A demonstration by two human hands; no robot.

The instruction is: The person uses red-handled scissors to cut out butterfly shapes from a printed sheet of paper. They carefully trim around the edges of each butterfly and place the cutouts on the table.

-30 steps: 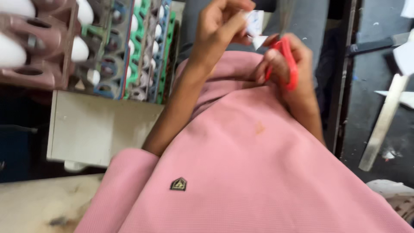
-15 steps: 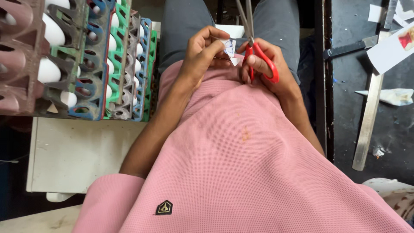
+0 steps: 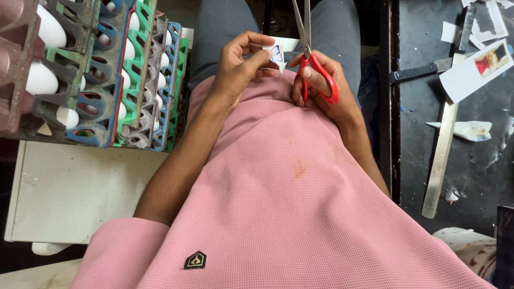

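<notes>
Stacked egg trays [image 3: 101,80] in brown, green, blue and grey fill the ten o'clock corner, tilted on edge, with white eggs [image 3: 40,80] sitting in their cups; they rest on a pale cabinet top [image 3: 80,192] at eight o'clock. At twelve o'clock, over the lap, the left hand [image 3: 235,67] pinches a small white paper cutout [image 3: 276,55] with a blue printed figure between thumb and forefinger, the other fingers curled. Just beside it at one o'clock, the right hand [image 3: 321,88] has its fingers through the red handles of scissors [image 3: 310,59], whose blades point up and away, close together, touching the paper's edge. A long metal ruler [image 3: 440,152] lies at three o'clock on the dark bench [image 3: 476,176], with paper scraps [image 3: 471,72] near two o'clock. The bench edge stands close on the right, the trays close on the left, leaving a narrow lap between.
</notes>
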